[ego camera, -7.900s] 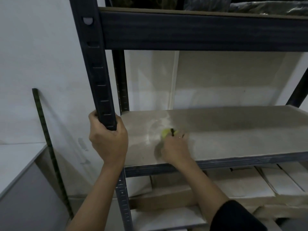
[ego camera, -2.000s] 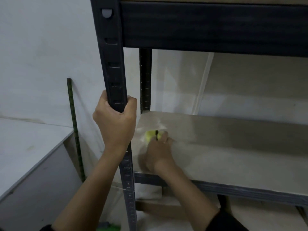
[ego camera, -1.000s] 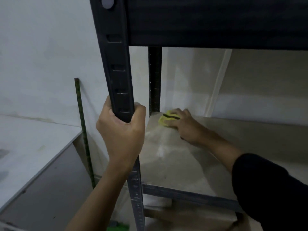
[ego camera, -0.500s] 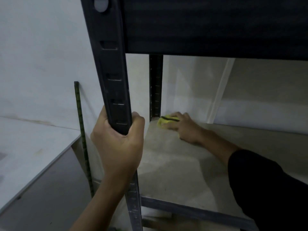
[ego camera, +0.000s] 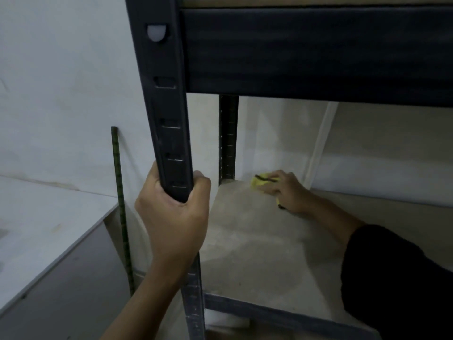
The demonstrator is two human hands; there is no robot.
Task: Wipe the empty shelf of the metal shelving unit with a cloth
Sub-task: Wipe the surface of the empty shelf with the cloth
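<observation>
The empty shelf board (ego camera: 257,253) is pale grey-beige, framed by dark metal. My right hand (ego camera: 285,191) reaches deep to the board's back left corner and presses a yellow cloth (ego camera: 259,184) with a dark stripe flat on the surface. Most of the cloth is hidden under my fingers. My left hand (ego camera: 171,217) is wrapped around the front left upright post (ego camera: 164,106) of the shelving unit, just above the shelf level.
A dark beam of the shelf above (ego camera: 318,50) hangs low over the opening. The rear upright (ego camera: 228,138) stands by the cloth. A thin green rod (ego camera: 121,204) leans on the white wall. A white table top (ego camera: 44,229) lies at the left.
My right hand with the cloth has moved from the front left of the board to its back left corner. My left hand has kept its grip on the post.
</observation>
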